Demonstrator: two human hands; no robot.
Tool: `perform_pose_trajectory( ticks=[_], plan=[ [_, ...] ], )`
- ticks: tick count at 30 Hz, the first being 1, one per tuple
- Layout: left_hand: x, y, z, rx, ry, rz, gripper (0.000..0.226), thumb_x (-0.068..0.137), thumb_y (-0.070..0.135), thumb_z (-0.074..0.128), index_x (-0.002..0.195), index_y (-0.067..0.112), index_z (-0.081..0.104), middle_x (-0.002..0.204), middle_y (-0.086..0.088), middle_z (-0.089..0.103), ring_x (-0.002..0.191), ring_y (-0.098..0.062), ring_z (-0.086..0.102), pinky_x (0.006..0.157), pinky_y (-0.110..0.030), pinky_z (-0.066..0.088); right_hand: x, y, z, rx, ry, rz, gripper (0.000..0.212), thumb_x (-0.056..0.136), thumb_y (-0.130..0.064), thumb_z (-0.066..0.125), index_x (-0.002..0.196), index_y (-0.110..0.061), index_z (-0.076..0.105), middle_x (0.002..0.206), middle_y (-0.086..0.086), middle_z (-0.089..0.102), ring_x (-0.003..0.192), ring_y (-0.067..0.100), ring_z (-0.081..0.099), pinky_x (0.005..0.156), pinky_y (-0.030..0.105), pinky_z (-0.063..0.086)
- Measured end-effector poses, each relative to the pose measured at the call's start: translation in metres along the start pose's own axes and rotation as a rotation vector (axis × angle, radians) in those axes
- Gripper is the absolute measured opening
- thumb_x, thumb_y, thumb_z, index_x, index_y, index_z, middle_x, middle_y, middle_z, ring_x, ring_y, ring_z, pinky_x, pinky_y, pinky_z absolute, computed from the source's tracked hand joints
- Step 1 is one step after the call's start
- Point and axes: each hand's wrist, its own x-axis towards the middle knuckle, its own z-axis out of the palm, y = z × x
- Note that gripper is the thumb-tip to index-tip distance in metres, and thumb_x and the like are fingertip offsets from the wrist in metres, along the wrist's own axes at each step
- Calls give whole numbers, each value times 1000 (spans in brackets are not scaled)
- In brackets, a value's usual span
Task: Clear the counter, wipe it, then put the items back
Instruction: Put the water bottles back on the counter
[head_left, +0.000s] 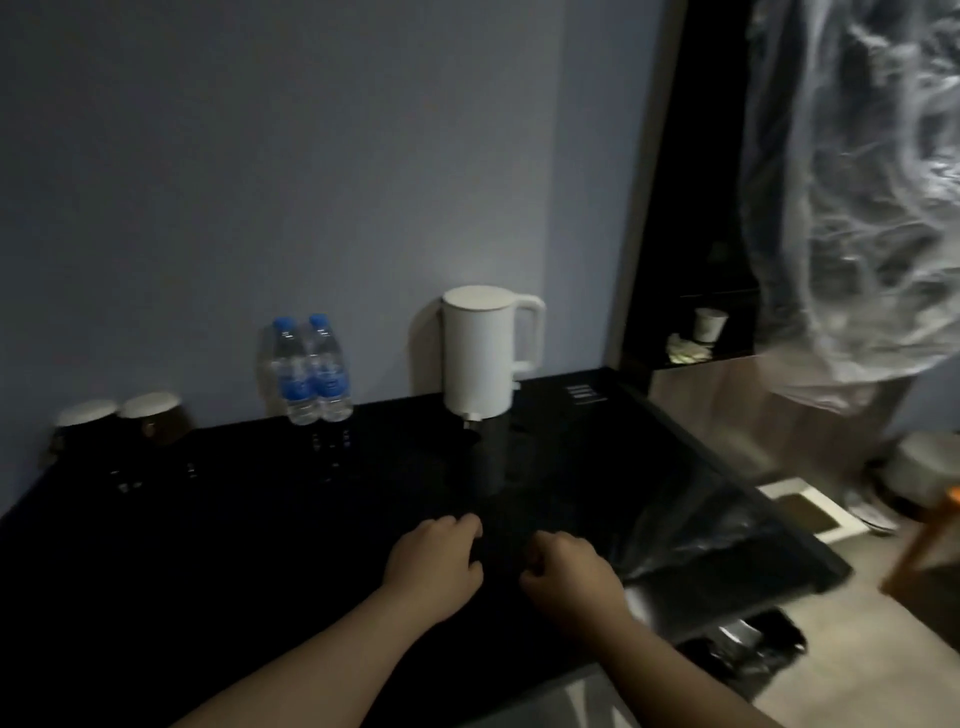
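The black glossy counter (260, 519) runs along a grey wall. At its back stand a white electric kettle (480, 353), two small water bottles with blue caps (310, 371) and two dark cups with white lids (122, 421). My left hand (434, 564) and my right hand (569, 574) are side by side low over the counter's near middle, both with fingers curled down. The light is too dim to show whether anything dark is under or in the fingers.
A clear plastic sheet (857, 208) hangs at the upper right. Behind it a dark shelf holds a white paper cup (709, 325). The counter's right edge (727, 467) drops to a pale floor with a white mat (802, 509) and a black-lined bin (748, 649).
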Motion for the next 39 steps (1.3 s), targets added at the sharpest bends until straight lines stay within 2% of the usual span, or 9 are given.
perform_pose_trajectory(
  ticks=[2, 6, 9, 11, 13, 16, 25, 32, 39],
  plan=[
    [21, 50, 14, 36, 33, 40, 32, 93, 29, 50, 124, 24, 49, 119, 4, 55, 107, -15, 53, 86, -30, 48, -11, 44, -18, 8, 41, 65, 21, 91, -30, 49, 107, -18, 56, 110, 1, 55, 102, 19, 54, 82, 31, 48],
    [71, 165, 53, 52, 26, 142, 26, 92, 30, 48, 116, 21, 55, 115, 3, 57, 105, -18, 55, 82, -31, 45, -30, 155, -62, 48, 69, 183, 23, 88, -30, 49, 106, -18, 57, 112, 3, 57, 107, 21, 53, 85, 32, 46],
    [102, 257, 85, 38, -34, 229, 27, 93, 30, 47, 117, 21, 55, 115, 2, 56, 106, -18, 54, 85, -32, 46, -49, 249, -97, 74, 87, 297, 7, 85, -29, 48, 84, -25, 53, 106, 5, 58, 105, 24, 54, 76, 30, 42],
    [121, 314, 108, 41, -55, 257, 26, 92, 30, 48, 114, 20, 57, 114, 0, 56, 106, -20, 54, 86, -33, 47, -64, 306, -120, 94, 98, 369, 18, 85, -30, 49, 69, -25, 41, 93, 4, 54, 100, 24, 56, 69, 30, 38],
    [138, 366, 131, 47, -79, 271, 24, 90, 30, 48, 110, 19, 58, 113, -1, 57, 107, -21, 54, 84, -33, 47, -76, 359, -136, 112, 108, 419, 10, 85, -31, 51, 79, -24, 53, 93, 2, 56, 99, 23, 57, 74, 31, 44],
    [159, 432, 161, 71, -123, 311, 26, 89, 28, 47, 110, 19, 58, 115, -1, 58, 109, -22, 54, 84, -33, 45, -90, 429, -153, 137, 115, 499, 28, 85, -29, 50, 108, -18, 61, 111, 3, 62, 104, 20, 57, 88, 33, 50],
    [232, 562, 252, 107, -331, 398, 29, 92, 28, 45, 118, 20, 56, 119, 0, 57, 106, -20, 55, 87, -35, 49, -88, 586, -166, 240, 93, 650, 31, 91, -29, 48, 119, -21, 57, 120, -2, 59, 106, 13, 56, 90, 24, 48],
    [350, 678, 304, 88, -369, 442, 28, 95, 27, 46, 121, 20, 55, 119, -1, 57, 105, -18, 57, 77, -25, 43, -56, 727, -210, 250, 45, 803, 27, 86, -29, 47, 110, -22, 59, 112, -2, 60, 102, 16, 56, 86, 27, 48],
    [438, 796, 333, 99, -417, 485, 24, 94, 27, 49, 117, 21, 56, 113, 0, 58, 99, -14, 57, 69, -20, 42, -24, 850, -270, 345, 98, 890, 3, 88, -24, 50, 85, -24, 52, 86, -4, 56, 83, 13, 56, 72, 25, 48]
  ],
)
